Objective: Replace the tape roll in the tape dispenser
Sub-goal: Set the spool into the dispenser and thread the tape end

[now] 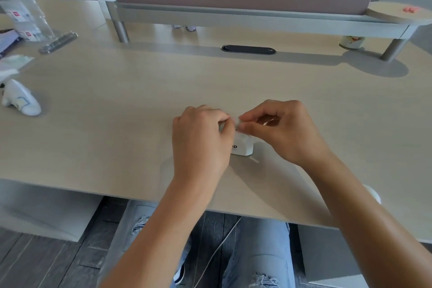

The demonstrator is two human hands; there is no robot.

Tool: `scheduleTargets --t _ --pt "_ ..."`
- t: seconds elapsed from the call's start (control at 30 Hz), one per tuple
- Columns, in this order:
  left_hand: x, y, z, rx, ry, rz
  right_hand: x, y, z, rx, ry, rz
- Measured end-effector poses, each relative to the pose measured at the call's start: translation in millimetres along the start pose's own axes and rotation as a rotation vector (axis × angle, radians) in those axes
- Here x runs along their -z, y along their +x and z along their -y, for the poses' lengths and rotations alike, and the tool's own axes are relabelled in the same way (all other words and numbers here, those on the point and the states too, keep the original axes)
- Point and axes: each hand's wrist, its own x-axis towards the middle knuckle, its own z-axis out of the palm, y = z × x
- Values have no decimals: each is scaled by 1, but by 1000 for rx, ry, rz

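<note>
Head view, hands: two bare hands over the pale wooden desk (pixel 117 124), fingertips meeting above one small white plastic tape dispenser (pixel 242 146).
Left hand (pixel 201 140): curled, thumb and forefinger pinched at the dispenser's top; what sits between them is covered by the fingers.
Right hand (pixel 280 128): also pinching, thumb and forefinger closed on a small pale bit at the dispenser's upper edge; whether that bit is tape I cannot tell.
Dispenser: one, standing on the desk near the front edge, between the two hands; its left half is hidden behind the left hand, dark lettering on its side cut off to the last letters.
Tape roll: not to be made out, the fingers cover the top of the dispenser.
Desk, left side: one clear plastic bottle (pixel 25 16) cut by the frame edge, one clear flat plastic bar (pixel 58 42), one white figurine with blue markings (pixel 19 98), some pale wrappers (pixel 14 63), blurred.
Desk, back: one grey raised shelf on round metal legs (pixel 233 18), one dark oval cable slot (pixel 248 49), one small patterned jar (pixel 350 42) half hidden under the shelf.
Shelf, right end: one small pink thing (pixel 410 9), too blurred to name.
Below the desk: two knees in ripped light blue jeans (pixel 257 252), one thin white cord (pixel 217 250) across them.
</note>
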Motion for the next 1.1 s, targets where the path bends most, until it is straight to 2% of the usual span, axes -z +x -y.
scheduleTargets --t 0.53,0.83,1.1 --pt "7 12 -22 219 -40 75 1 10 -3 53 -42 29" --pt "11 18 -26 216 101 152 -2 11 2 47 -60 15" --pt "15 26 -10 210 111 162 -10 8 12 55 -238 12"
